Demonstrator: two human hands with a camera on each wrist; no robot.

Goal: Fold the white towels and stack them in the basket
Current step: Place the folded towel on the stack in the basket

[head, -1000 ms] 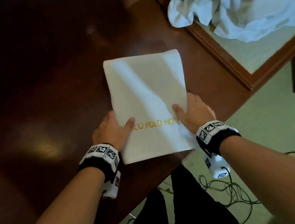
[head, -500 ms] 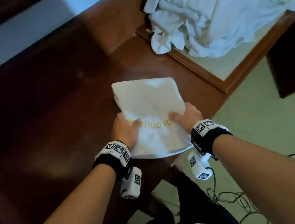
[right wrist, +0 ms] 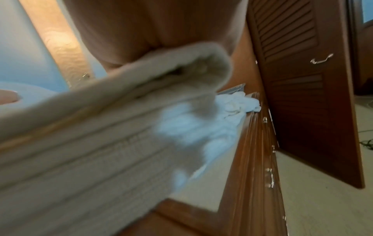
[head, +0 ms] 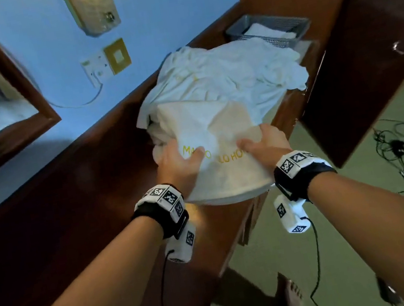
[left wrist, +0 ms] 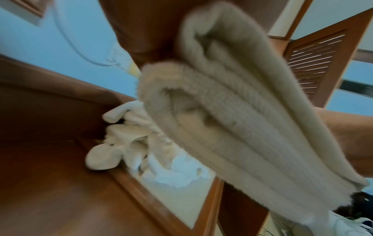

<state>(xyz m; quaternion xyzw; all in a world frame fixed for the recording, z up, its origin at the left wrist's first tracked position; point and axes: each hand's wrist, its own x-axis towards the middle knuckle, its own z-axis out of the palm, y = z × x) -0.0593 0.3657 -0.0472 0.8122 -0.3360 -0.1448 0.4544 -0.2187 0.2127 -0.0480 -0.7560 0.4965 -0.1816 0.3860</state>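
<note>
Progress: one folded towel [head: 220,155] is finished and off the table [head: 79,228], held in the air between both hands. Judging by this, the step in hand is the carry to the basket [head: 278,24], which sits at about 1 o'clock from the hands, far end of the table against a wooden panel. At least one folded white towel [head: 265,31] already lies inside it; how many are under it cannot be told.

Left to do: a rumpled pile of unfolded towels [head: 230,75] lies between the hands and the basket, at 12 o'clock. Count unclear. So the task looks well short of done.

Hands: left hand [head: 178,163] grips the near left edge of the folded towel, thumb on top; right hand [head: 265,145] grips the near right edge the same way. Fingers beneath are hidden in the head view.

Towel look: off-white terry, yellow embroidered lettering near the thumbs, partly covered. Top face creased and sagging between the grips. Wrist views, blurred, show several stacked layers at its edge [left wrist: 232,121], thick and ribbed.
</note>
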